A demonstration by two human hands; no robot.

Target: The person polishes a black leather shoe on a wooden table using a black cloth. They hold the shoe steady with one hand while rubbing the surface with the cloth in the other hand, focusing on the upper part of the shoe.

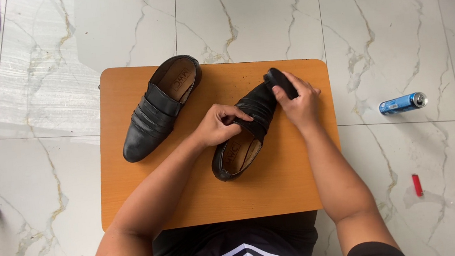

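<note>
black loafer [242, 137] lies near the middle of the orange wooden table [278, 190], left hand [217, 124] gripping its opening edge. right hand [298, 101] is clenched around a black shoe brush [280, 82], pressed on the toe. second loafer [160, 108] sits apart, to the left.

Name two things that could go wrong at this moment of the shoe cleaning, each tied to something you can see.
1. The right hand presses a black applicator on the toe of the shoe that the left hand grips; polish could smear the fingers or the wooden board.
2. A spray can lies on its side on the floor near a red lighter; it might roll.
</note>
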